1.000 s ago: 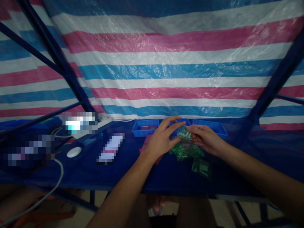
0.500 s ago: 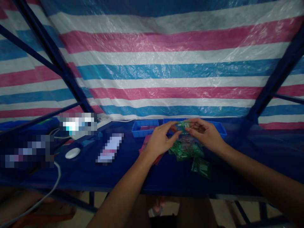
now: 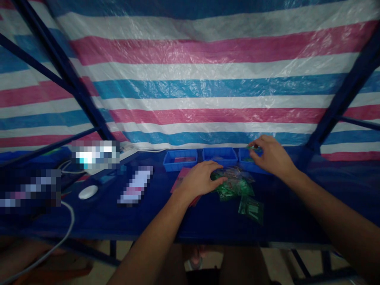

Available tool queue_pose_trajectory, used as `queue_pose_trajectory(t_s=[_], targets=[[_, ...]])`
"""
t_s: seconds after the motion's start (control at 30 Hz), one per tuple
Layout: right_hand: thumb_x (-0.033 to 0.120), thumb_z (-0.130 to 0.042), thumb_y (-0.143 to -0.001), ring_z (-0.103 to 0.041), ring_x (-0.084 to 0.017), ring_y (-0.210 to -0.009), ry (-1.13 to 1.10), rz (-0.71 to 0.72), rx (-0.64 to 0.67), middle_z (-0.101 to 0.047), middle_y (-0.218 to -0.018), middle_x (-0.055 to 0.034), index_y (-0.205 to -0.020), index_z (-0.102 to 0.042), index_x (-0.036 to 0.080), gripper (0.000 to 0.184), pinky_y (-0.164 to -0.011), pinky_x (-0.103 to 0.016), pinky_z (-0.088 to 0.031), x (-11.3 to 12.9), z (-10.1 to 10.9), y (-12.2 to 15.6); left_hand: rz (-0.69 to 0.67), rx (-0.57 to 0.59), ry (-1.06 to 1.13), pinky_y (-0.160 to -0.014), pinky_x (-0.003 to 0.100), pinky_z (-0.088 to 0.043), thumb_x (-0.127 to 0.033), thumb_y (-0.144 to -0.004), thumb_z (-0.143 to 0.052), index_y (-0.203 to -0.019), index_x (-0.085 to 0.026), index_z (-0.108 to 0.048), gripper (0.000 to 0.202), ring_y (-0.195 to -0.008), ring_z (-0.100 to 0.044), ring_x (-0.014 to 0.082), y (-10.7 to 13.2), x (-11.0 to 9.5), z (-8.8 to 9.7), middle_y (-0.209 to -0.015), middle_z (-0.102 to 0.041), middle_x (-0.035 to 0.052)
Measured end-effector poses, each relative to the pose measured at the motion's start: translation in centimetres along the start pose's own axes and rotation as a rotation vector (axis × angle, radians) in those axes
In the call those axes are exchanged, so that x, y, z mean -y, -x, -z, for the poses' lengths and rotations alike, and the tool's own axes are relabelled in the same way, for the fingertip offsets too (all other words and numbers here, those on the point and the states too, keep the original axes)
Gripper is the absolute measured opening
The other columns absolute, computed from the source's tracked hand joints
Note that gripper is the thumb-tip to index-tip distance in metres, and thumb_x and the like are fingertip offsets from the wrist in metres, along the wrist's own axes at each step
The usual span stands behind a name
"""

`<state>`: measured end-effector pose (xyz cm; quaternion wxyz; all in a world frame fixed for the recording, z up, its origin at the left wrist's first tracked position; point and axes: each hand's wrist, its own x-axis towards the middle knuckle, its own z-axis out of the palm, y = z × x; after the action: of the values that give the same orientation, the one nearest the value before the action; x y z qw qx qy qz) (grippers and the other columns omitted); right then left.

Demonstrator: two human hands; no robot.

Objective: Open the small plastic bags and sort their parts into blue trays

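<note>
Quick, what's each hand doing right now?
Left hand: open, at the edge of the green packet pile.
Right hand: closed, pinching a small green packet at the rightmost blue bin.

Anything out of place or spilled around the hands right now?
Slightly: one green packet sticks out at a slant on the near side of the piled packets, which lie bunched together. I see nothing spilled or damaged.

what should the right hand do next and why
Probably loosen the right hand and let the small green plastic packet drop into the rightmost blue rectangular plastic tray: the packet is pinched and appears to be above that tray, where something green shows, while the left hand is beside the heap of green and clear plastic packets.
</note>
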<state>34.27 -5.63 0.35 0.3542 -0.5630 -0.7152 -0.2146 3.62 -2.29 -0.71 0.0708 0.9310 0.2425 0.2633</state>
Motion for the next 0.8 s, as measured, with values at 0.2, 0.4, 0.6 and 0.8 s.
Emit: queue_pose_trajectory(t_s=[0.2, 0.4, 0.6, 0.8], targets=[[0.046, -0.063, -0.099, -0.068, -0.030, -0.093, -0.163, 0.068, 0.179, -0.073, -0.092, -0.0095, -0.095, -0.076, 0.023, 0.027, -0.089, -0.047, -0.054, 1.9, -0.6, 0.5, -0.005, 0.040, -0.018, -0.101, 0.043, -0.058, -0.031, -0.098, -0.067, -0.125, -0.022, -0.074, 0.030, -0.112, -0.073, 0.0257, -0.2, 0.4, -0.1, -0.119, -0.078, 0.0082], [0.025, -0.068, -0.095, -0.065, -0.033, -0.108, -0.304, 0.274, 0.307, -0.078, -0.104, -0.0082, -0.112, -0.076, 0.026, 0.019, -0.097, -0.051, -0.052, 4.2, -1.2, 0.9, -0.002, 0.054, -0.023, -0.093, 0.040, -0.059, -0.028, -0.099, -0.064, -0.116, -0.021, -0.076, 0.022, -0.103, -0.074, 0.0247, -0.4, 0.2, 0.3, -0.112, -0.078, 0.0070], [0.023, -0.068, -0.095, -0.067, -0.032, -0.104, -0.333, 0.161, 0.202, -0.078, -0.099, -0.0081, -0.107, -0.079, 0.027, 0.016, -0.092, -0.050, -0.055, 4.2, -1.2, 1.1, 0.012, -0.024, -0.012, -0.102, 0.041, -0.057, -0.031, -0.101, -0.062, -0.124, -0.020, -0.072, 0.027, -0.113, -0.071, 0.0247, -0.3, -0.2, 0.5, -0.120, -0.075, 0.0088], [0.037, -0.072, -0.096, -0.073, -0.028, -0.096, -0.575, -0.079, 0.078, -0.079, -0.103, -0.0062, -0.105, -0.079, 0.027, 0.015, -0.089, -0.046, -0.058, 5.9, -0.1, 1.4, 0.026, -0.132, 0.052, -0.110, 0.045, -0.054, -0.041, -0.101, -0.063, -0.141, -0.022, -0.061, 0.044, -0.128, -0.067, 0.0265, -0.5, -1.0, 0.7, -0.140, -0.069, 0.0104]])
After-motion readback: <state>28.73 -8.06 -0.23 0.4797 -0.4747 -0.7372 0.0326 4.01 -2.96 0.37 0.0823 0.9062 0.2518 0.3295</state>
